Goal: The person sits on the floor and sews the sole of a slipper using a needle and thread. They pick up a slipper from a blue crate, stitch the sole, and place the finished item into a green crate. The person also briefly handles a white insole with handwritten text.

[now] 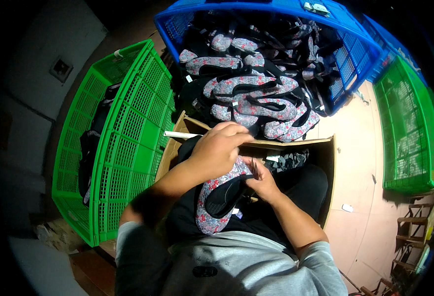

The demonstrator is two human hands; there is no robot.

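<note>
A slip-on shoe [208, 211] in grey cloth with red flowers and a black lining lies over my lap, its opening facing up. My right hand [262, 180] grips its far end, with the fingers bent around the edge. Just above that end is my left hand [218, 152], its fingers curled together and pointing right. What they hold, if anything, is hidden. A white rod [182, 134] shows beyond my left wrist, at the cardboard box's edge; I cannot tell whether it touches the hand.
An open cardboard box [329, 185] surrounds my knees, with dark patterned pieces inside. Ahead, a big blue crate [357, 54] holds a heap of similar flowered shoes [268, 106]. Green crates stand at left [123, 148] and right [407, 128]. A small white piece [347, 207] lies on the floor.
</note>
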